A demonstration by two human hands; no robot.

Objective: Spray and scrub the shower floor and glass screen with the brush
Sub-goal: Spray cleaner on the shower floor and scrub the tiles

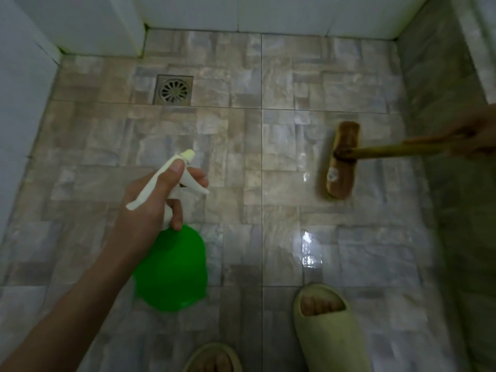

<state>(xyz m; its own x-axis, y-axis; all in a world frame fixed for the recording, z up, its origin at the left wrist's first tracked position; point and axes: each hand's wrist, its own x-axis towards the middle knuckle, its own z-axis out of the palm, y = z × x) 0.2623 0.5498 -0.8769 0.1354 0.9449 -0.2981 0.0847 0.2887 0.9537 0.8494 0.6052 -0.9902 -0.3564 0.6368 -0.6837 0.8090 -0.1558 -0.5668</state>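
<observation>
My left hand (155,200) grips the white trigger head of a green spray bottle (173,267), fingers round the neck and trigger, nozzle pointing up and right over the shower floor (241,135). My right hand (475,132), at the right edge and blurred, holds the wooden handle of a scrub brush. The brush head (341,159) rests bristles-down on the wet tiles right of centre. The glass screen (456,183) runs down the right side, reflecting the tiles.
A square metal drain (173,89) sits at the back left of the floor. White tiled walls (241,12) close the back and left. My two feet in pale slides (328,328) stand at the bottom edge. Wet glare lies near the brush.
</observation>
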